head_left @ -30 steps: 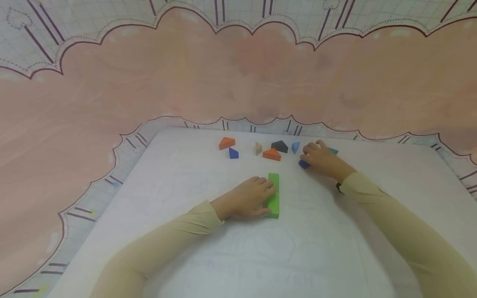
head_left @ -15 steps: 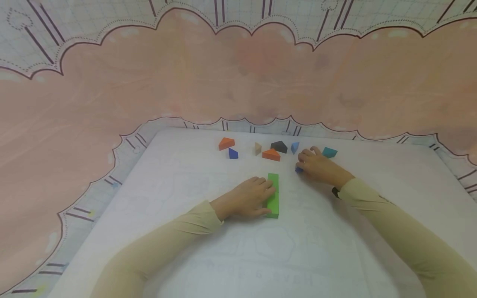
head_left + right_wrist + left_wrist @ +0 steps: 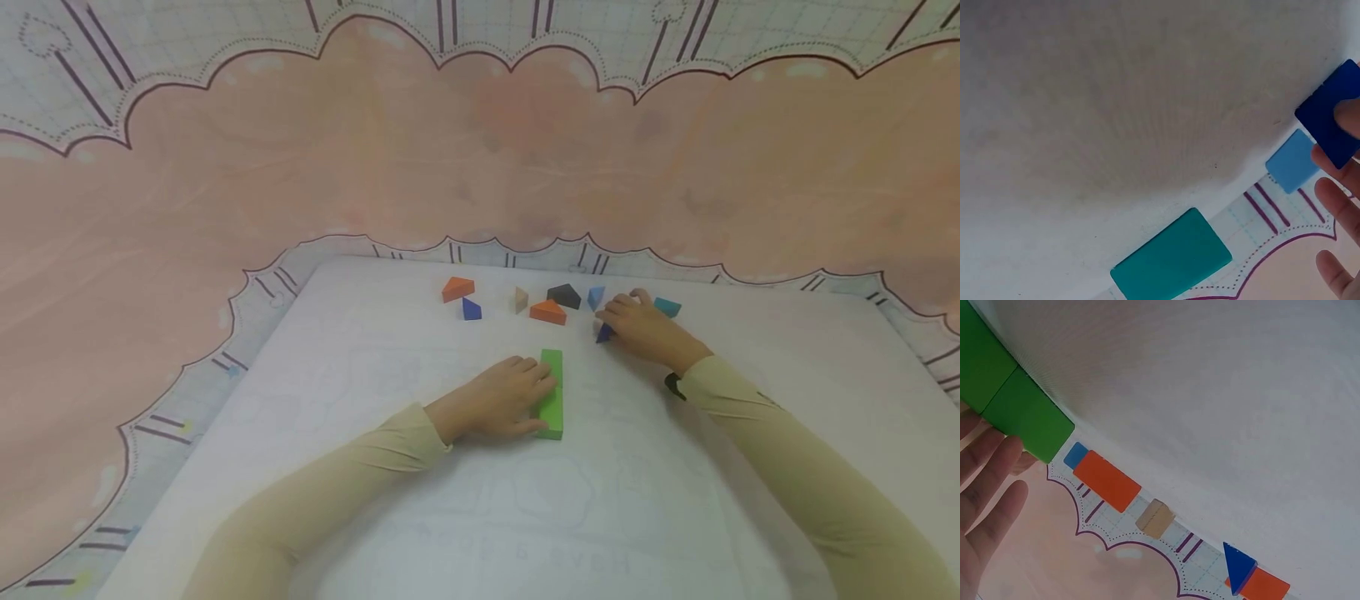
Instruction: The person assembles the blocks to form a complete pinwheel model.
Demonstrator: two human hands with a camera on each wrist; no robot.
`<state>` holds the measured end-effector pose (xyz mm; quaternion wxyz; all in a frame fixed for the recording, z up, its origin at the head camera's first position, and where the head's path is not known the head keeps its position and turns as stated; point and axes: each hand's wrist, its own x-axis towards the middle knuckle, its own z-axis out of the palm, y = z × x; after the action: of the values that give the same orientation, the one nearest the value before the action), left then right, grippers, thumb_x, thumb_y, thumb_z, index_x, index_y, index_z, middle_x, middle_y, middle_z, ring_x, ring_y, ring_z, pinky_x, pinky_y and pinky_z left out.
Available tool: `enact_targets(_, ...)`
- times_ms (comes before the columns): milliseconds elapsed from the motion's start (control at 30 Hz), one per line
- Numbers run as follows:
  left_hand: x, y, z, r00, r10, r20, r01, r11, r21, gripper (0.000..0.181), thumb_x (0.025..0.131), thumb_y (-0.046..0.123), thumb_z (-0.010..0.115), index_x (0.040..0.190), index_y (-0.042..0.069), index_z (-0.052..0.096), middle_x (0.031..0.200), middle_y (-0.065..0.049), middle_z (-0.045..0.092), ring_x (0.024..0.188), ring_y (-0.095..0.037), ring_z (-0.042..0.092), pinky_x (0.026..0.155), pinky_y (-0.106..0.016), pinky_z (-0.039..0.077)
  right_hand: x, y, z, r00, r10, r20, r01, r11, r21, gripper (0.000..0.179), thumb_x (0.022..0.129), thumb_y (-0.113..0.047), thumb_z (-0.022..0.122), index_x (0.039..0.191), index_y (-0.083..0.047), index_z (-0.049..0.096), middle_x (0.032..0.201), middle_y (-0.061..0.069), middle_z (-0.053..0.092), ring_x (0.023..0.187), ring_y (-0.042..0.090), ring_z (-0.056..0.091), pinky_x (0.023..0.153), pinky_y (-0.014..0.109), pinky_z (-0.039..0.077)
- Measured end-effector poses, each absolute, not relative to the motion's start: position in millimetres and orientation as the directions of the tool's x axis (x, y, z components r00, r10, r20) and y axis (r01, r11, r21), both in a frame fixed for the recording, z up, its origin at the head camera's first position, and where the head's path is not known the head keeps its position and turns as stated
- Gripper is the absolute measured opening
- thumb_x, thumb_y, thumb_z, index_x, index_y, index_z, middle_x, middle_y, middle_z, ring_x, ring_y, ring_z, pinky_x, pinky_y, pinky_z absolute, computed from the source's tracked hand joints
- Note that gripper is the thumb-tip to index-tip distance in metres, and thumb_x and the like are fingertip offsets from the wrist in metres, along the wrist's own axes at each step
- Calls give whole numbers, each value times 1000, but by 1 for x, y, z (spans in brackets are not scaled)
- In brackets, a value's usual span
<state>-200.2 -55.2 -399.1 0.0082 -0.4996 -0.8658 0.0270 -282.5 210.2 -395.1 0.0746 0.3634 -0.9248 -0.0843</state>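
Note:
Two bright green blocks (image 3: pixel 552 413) stand end to end in a row on the white table. My left hand (image 3: pixel 495 396) rests against their left side, fingers spread and fairly straight, fingertips at the blocks. In the left wrist view the seam between the green blocks (image 3: pixel 1030 412) shows, with the fingers (image 3: pixel 997 462) beside them. Farther right, my right hand (image 3: pixel 641 327) pinches a dark blue triangular block (image 3: pixel 604 333) between thumb and fingers. The right wrist view shows the thumb across the dark blue block's (image 3: pixel 1329 115) face, with the other fingers apart.
Along the back lie two orange blocks (image 3: pixel 458 289), a blue block (image 3: pixel 471 309), a tan block (image 3: pixel 521 300), a black block (image 3: pixel 564 296) and a light blue block (image 3: pixel 596 297). A teal block (image 3: pixel 667 307) is just behind the right hand. A patterned cloth (image 3: pixel 480 150) hangs behind.
My right hand has moved slightly left with the dark blue block, which has turned in the fingers. The teal block shows more fully. The left hand and green blocks have stayed put.

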Motion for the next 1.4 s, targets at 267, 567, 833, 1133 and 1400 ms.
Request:
enact_targets(267, -200, -55, -399, -507, 862, -20, 861, 505, -57, 48, 90, 51, 52, 121, 14, 48, 115, 0, 52, 102, -14, 47, 97, -31, 41, -285, 206, -396, -705, -701, 108, -672, 710, 211, 28, 82, -2, 66, 109, -8, 66, 107, 11, 68, 106, 29, 59, 96, 52, 40)
enact_targets(567, -200, -55, -399, -502, 864, -21, 864, 501, -56, 49, 91, 51, 51, 122, 13, 48, 117, -1, 52, 103, -15, 47, 98, -31, 40, -282, 181, -394, -666, -738, 109, -730, 675, 112, 31, 77, -2, 71, 106, -12, 67, 106, 10, 68, 108, 31, 58, 97, 57, 38)
enact_targets(833, -200, -55, -399, -505, 863, -26, 862, 503, -60, 51, 91, 52, 51, 125, 13, 47, 122, -2, 51, 107, -15, 47, 101, -32, 39, -280, 161, -394, -628, -769, 120, -762, 639, 109, 32, 79, 2, 68, 105, -17, 70, 106, 8, 68, 109, 29, 56, 99, 57, 39)
enact_targets(1133, -200, -55, -400, -507, 861, -28, 861, 505, -58, 53, 91, 53, 50, 126, 13, 46, 126, -3, 51, 110, -16, 48, 102, -32, 39, -278, 154, -394, -635, -767, 91, -757, 642, 120, 33, 81, -1, 68, 109, -18, 68, 113, 7, 65, 116, 30, 53, 102, 61, 34)
enact_targets(1400, -199, -55, -398, -509, 860, -29, 860, 507, -54, 51, 91, 52, 51, 125, 13, 47, 122, -2, 52, 105, -15, 47, 99, -31, 40, -277, 162, -394, -664, -744, 76, -737, 668, 97, 42, 80, -13, 73, 120, -12, 61, 120, 11, 62, 118, 29, 53, 102, 58, 36)
